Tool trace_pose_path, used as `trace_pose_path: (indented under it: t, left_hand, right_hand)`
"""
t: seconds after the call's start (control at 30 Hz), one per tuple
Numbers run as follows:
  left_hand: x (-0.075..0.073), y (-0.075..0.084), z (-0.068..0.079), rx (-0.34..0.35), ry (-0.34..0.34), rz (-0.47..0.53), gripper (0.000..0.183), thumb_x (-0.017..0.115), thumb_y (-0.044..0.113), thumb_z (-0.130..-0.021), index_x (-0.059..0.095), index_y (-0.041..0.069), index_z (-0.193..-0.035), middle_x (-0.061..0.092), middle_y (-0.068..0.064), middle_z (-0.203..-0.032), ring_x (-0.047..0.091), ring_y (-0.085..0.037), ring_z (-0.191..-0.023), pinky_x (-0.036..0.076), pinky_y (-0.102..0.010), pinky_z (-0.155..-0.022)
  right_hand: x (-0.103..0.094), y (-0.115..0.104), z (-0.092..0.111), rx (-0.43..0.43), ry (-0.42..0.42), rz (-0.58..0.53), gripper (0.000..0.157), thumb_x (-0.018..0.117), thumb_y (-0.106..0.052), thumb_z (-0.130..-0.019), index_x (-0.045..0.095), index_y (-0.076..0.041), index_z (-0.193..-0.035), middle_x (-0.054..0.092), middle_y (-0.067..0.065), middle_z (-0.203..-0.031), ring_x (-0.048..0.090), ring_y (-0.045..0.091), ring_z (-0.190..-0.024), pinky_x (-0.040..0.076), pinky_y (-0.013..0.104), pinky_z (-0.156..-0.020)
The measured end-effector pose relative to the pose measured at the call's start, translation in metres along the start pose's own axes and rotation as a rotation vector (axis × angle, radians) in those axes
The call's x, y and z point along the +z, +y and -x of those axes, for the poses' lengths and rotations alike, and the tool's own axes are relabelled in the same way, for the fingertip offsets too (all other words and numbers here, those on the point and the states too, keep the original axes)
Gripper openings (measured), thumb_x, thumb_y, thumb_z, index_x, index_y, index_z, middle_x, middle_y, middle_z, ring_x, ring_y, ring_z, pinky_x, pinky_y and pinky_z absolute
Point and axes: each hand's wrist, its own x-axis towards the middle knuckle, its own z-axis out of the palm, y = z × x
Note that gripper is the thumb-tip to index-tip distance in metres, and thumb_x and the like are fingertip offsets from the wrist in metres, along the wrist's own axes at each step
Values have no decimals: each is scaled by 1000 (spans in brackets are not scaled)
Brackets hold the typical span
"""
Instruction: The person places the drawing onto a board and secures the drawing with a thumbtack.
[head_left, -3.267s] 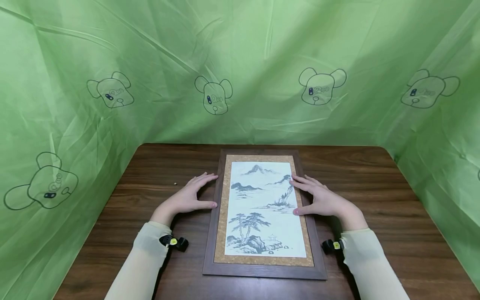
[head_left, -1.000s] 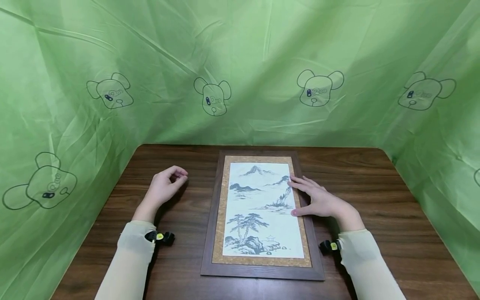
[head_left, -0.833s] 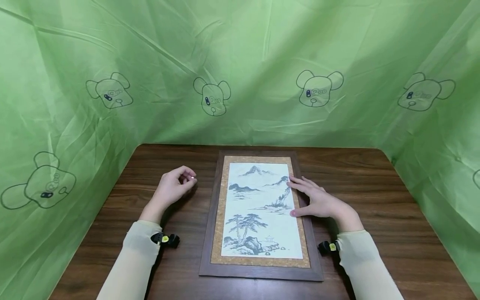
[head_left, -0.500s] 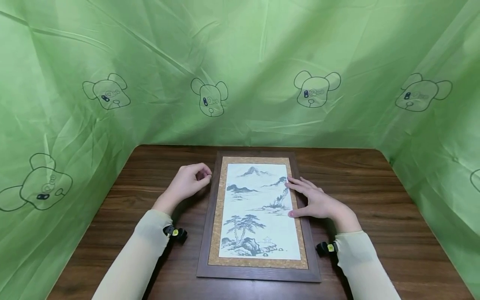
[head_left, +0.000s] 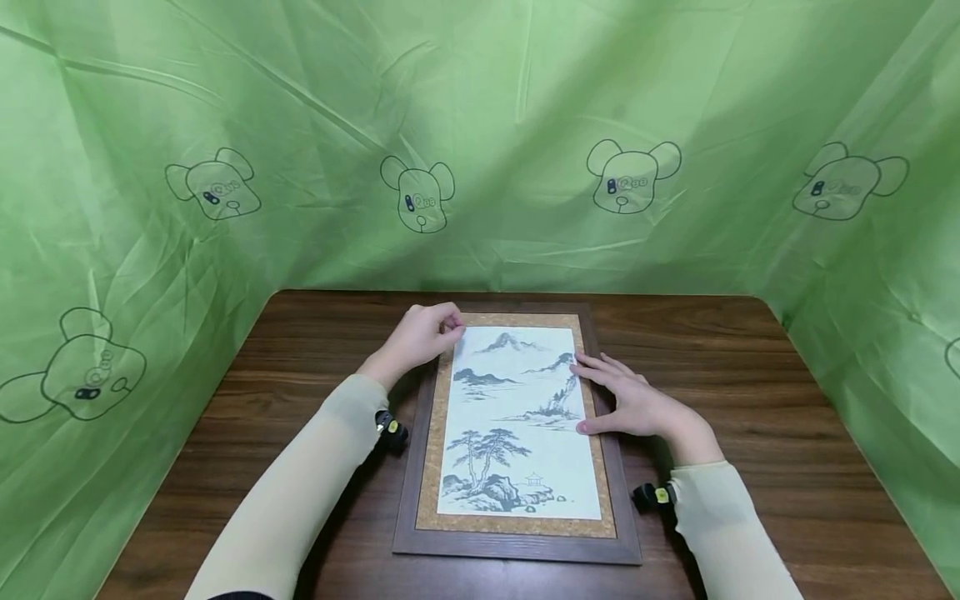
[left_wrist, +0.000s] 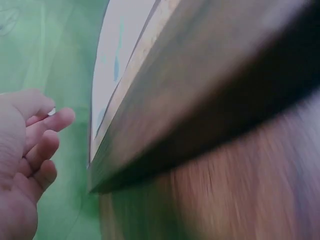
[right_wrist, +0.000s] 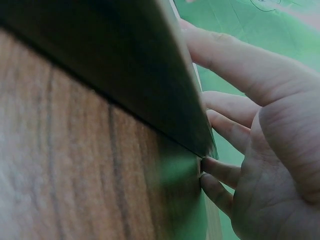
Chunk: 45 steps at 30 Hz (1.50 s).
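Observation:
My left hand (head_left: 423, 335) is over the top left corner of the paper, thumb and index finger pinching a tiny whitish thing that looks like a thumbtack (left_wrist: 52, 111). Most of it is hidden by the fingertips. Under the hand lies a cork board (head_left: 517, 524) in a dark wooden frame (head_left: 517, 547). On the cork is a white paper sheet (head_left: 547, 450) printed with grey mountains, pines and rocks. With fingers spread, my right hand (head_left: 637, 400) rests on the board's right side, its thumb and index fingertips on the paper's right edge.
The board lies on a brown wooden table (head_left: 750, 375), which extends to both sides of it. Behind and beside the table hangs a green cloth (head_left: 525, 100) printed with bear-like heads. Black wrist cameras sit at both cuffs.
The small thing on the table left of the board is gone from there. My left hand left the frame's edge, pinched it and carried it right to the paper's top left corner. The right hand stayed.

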Motion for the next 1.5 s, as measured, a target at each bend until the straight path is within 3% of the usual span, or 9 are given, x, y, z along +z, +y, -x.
trace_pose_path:
  t: [0.33, 0.57, 0.8, 1.1, 1.5]
  left_hand:
    - [35, 18, -33, -33, -62, 31, 5, 67, 21, -94, 70, 22, -90, 71, 9, -90, 55, -7, -63, 48, -28, -65]
    - [41, 27, -49, -7, -115, -3, 10, 71, 20, -91, 69, 24, -83, 70, 12, -84, 57, -7, -63, 49, -26, -63]
    - [48, 38, -65, 38, -194, -44, 6, 72, 22, -92, 74, 23, -86, 73, 12, -86, 66, -4, -81, 53, -27, -79]
    - [57, 40, -70, 34, -236, -47, 7, 71, 22, -94, 77, 23, -89, 73, 13, -85, 61, -5, -70, 50, -26, -75]
    - [60, 33, -68, 81, -233, -80, 6, 72, 26, -95, 78, 24, -95, 74, 13, -92, 64, -3, -81, 52, -27, -81]
  right_hand:
    - [1, 0, 1, 9, -4, -13, 96, 79, -58, -81, 33, -28, -160, 15, -5, -169, 3, 37, -154, 7, 82, -106]
    - [0, -1, -1, 9, -5, -6, 96, 80, -57, -81, 34, -27, -159, 15, -4, -169, 3, 38, -154, 7, 81, -106]
    - [0, -1, -2, 25, -6, -3, 97, 80, -58, -80, 34, -27, -159, 16, -5, -169, 4, 38, -154, 9, 81, -106]
    - [1, 3, -5, -2, 8, 7, 97, 79, -61, -79, 35, -28, -159, 16, -6, -169, 5, 39, -154, 9, 81, -106]
    - [-1, 0, -4, -31, 15, -4, 97, 80, -56, -81, 34, -21, -160, 17, 1, -169, 4, 44, -152, 6, 81, -107]
